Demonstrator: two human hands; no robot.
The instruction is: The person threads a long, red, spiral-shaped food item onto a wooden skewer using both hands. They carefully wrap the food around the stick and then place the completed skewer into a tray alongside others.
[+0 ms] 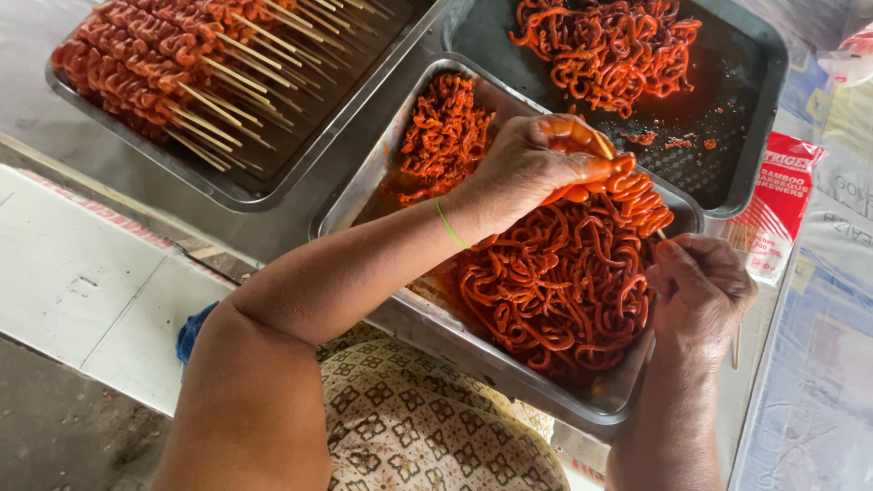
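Overhead, the left hand (536,164) reached across the near metal tray (364,195) and was closed around a few red, sauce-coated curled strips (559,282), pinching them at the fingertips above the heap. The right hand (700,286) was curled shut around a thin bamboo skewer (660,235), whose tip poked out toward the strips just beside the left fingers. The two hands were near each other, not touching. The strips filled the right part of the near tray; a smaller pile of chopped red meat (446,132) lay at its far left end, apart from the strips. A green band (450,225) circled the left wrist.

Beyond, a dark tray (755,136) held another mound of the same curled strips in red sauce. To the upper left, a third tray (136,155) carried rows of finished skewered meat (145,55), sticks pointing right. A red-and-white packet of skewers (777,205) lay on the surface just right of the dark tray. A patterned garment (418,418) showed below the near tray.
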